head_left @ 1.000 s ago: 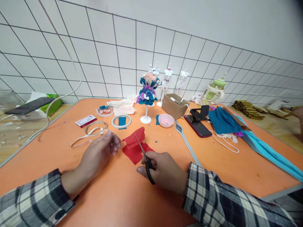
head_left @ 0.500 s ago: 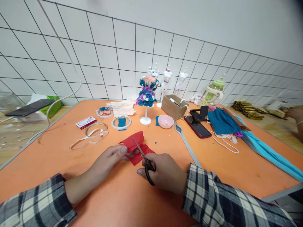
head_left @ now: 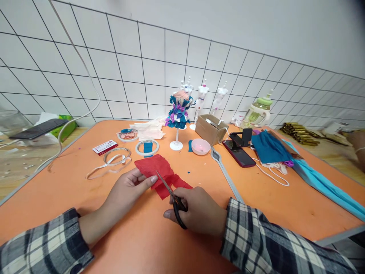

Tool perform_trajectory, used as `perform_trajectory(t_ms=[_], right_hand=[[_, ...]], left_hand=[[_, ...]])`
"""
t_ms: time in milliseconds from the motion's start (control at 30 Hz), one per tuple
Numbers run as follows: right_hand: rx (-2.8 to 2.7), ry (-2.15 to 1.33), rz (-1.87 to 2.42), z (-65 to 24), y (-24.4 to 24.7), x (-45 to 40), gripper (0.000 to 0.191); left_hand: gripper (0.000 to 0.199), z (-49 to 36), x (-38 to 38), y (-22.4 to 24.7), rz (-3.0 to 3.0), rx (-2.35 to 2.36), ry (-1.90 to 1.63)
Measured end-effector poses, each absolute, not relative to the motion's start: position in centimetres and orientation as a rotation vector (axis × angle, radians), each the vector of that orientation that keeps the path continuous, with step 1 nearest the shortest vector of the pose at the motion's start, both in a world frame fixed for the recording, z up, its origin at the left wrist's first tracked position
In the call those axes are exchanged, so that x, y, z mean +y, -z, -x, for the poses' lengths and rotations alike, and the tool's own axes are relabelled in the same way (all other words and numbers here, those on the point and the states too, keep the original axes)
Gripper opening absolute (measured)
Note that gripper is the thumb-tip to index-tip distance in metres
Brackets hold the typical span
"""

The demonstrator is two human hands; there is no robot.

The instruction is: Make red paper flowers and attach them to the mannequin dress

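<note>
My left hand (head_left: 129,188) pinches a piece of red crepe paper (head_left: 152,164) between thumb and fingers, above the orange table. My right hand (head_left: 196,209) grips black-handled scissors (head_left: 179,205), their blades pointing up and left across the red paper. Whether the blades are parted I cannot tell. More red paper (head_left: 182,182) lies beneath, just in front of my right hand. Beyond the hands a small white mannequin stand (head_left: 176,145) carries a ruffled dress (head_left: 180,112) in blue, purple and peach.
Tape rolls (head_left: 147,141) and a small red-and-white box (head_left: 105,147) lie at left. A pink bowl (head_left: 200,147), cardboard box (head_left: 211,129), phone (head_left: 238,153) and blue paper (head_left: 269,146) sit to the right. Bare mannequins (head_left: 202,93) and a green-lidded bottle (head_left: 256,113) stand behind. Another person's arm (head_left: 356,142) shows far right.
The red paper in my left hand has been turned and spread flatter, its edge shifting left. The scissors' tips have moved slightly left and down. My view has shifted a little.
</note>
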State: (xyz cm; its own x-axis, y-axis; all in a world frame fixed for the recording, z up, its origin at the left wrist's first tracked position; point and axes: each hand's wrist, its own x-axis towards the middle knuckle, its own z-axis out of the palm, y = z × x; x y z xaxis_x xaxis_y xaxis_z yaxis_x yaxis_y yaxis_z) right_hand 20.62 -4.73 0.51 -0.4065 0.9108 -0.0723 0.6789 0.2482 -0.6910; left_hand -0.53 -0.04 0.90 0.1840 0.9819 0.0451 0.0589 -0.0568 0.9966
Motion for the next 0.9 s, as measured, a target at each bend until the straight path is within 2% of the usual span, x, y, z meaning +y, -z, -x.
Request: perform_trajectory(t_ms=[233,433,900], right_hand=[[-1.960,-1.437,1.270,-20.48,-0.58,-4.94,0.027],[-1.760,-1.728,1.127,-20.39,-0.36,-5.04,0.025],[-1.696,-1.756,1.113,-20.04,0.17,-5.13,0.024]], left_hand=[[0.035,0.58,0.15,-0.30,-1.336,1.041,-1.038],[0.035,0.49,0.00,-0.38,-1.338,1.013,-1.071],[0.040,-0.28,-0.60,-0.92,-1.309,0.965,-1.124]])
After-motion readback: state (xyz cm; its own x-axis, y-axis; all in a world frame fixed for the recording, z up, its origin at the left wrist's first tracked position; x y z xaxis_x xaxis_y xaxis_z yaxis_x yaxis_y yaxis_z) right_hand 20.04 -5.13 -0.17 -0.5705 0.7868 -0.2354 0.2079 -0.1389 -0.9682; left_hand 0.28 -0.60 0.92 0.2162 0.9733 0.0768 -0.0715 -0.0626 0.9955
